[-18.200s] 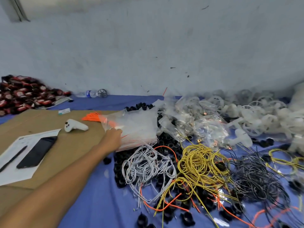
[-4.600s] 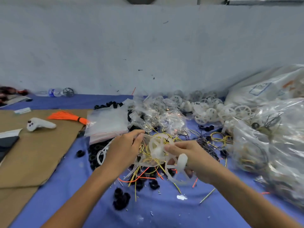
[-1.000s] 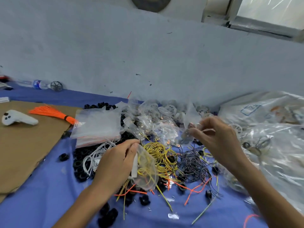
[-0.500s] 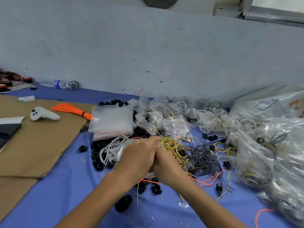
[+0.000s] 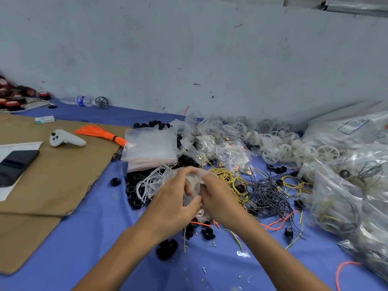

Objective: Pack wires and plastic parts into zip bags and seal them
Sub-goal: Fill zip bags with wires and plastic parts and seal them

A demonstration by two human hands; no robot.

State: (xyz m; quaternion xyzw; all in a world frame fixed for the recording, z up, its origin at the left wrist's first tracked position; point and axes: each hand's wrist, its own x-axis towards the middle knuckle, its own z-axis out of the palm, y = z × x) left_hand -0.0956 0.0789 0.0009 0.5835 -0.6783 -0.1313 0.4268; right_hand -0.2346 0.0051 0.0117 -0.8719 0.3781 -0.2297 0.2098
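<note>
A: Where is the zip bag (image 5: 194, 181) found?
B: It is gripped by the left hand (image 5: 174, 204) and the right hand (image 5: 220, 198), fingers curled round it, just above the table (image 5: 100, 238), between the white wires (image 5: 151, 182) and the yellow wires (image 5: 230, 177).
A: What is changed?
B: The right hand, raised apart a second ago, is now brought onto the bag. Sealing is judged to be under way.
A: And beyond?
B: Cardboard (image 5: 52, 181) is laid at the left, and a grey wall (image 5: 189, 59) is seen behind.
</note>
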